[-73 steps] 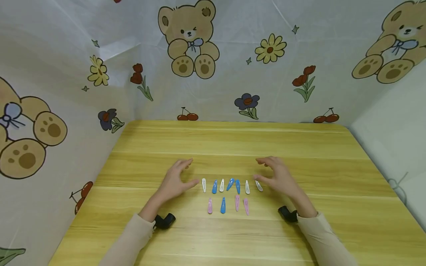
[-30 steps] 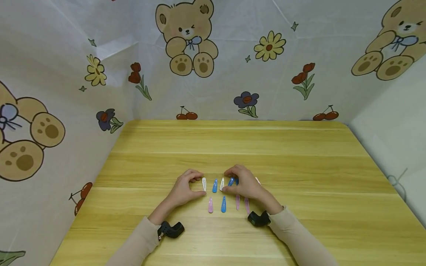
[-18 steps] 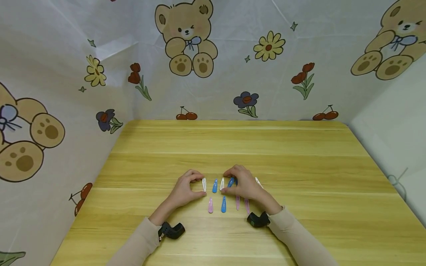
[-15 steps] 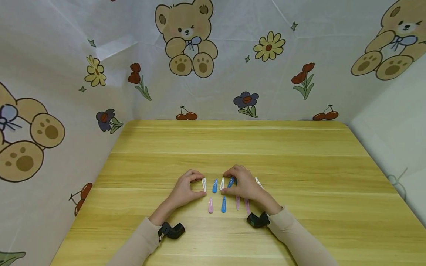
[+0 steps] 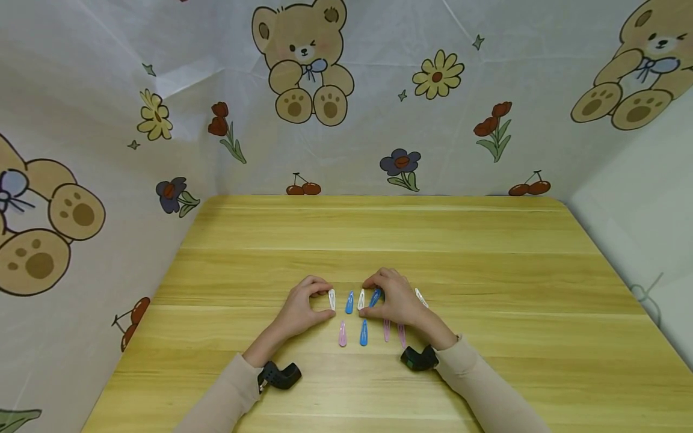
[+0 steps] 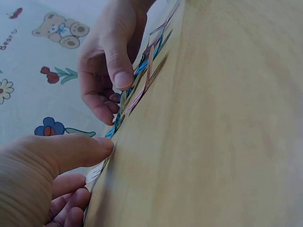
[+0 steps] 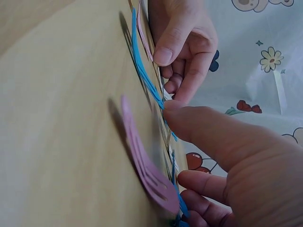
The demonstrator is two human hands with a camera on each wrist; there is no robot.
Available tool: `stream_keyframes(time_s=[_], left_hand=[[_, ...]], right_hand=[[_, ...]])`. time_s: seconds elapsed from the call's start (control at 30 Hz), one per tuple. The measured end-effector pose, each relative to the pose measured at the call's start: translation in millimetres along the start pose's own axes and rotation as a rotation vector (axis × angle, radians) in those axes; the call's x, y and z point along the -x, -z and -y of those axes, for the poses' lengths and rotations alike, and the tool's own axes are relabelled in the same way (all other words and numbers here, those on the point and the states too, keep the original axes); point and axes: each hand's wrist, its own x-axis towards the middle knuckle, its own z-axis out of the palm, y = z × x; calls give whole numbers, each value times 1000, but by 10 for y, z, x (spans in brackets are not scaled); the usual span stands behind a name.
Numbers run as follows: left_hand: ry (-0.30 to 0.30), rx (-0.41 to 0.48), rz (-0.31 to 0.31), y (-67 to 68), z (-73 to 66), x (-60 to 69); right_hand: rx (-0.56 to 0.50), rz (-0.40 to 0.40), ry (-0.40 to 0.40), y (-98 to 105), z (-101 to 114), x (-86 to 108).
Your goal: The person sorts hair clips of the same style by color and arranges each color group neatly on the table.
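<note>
Small snap hair clips lie on the wooden table in two rough rows. My left hand [image 5: 298, 308] pinches the leftmost white hair clip [image 5: 332, 299] end to end, thumb at the near end, forefinger at the far one. Around another white hair clip [image 5: 361, 299], the thumb and forefinger of my right hand [image 5: 397, 299] are set the same way. A blue hair clip [image 5: 349, 302] lies between the hands. Under the right hand, a further blue clip [image 5: 375, 297] is partly covered. In the right wrist view, a pink hair clip [image 7: 147, 165] shows large below the thumb.
Nearer the body lie a pink clip [image 5: 343, 334], a blue clip [image 5: 364, 332] and two pink clips partly behind the right hand. One white clip [image 5: 421, 297] sits right of it. A bear-print cloth [image 5: 368, 138] hangs behind the table [image 5: 346, 234].
Both hands came inward from either side of the rows and closed on the two white clips. Over the last half second they have held nearly still.
</note>
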Motion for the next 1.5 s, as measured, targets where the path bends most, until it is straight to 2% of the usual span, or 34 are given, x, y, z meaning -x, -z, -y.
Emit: stream_keyframes(time_s=[0.4, 0.67, 1.0, 1.27, 1.37, 1.5], left_hand=[[-11, 1, -14, -16, 3, -7], [13, -6, -4, -12, 4, 8], [-15, -26, -14, -17, 22, -6], [1, -26, -7, -13, 31, 13], [0, -22, -17, -18, 35, 13], [29, 32, -20, 4, 4, -6]], right_hand=[[30, 6, -7, -1, 0, 2], [46, 5, -4, -20, 8, 2], [72, -3, -3, -25, -3, -10], [78, 0, -7, -31, 14, -6], [70, 6, -15, -10, 26, -4], [6, -16, -24, 70, 49, 1]])
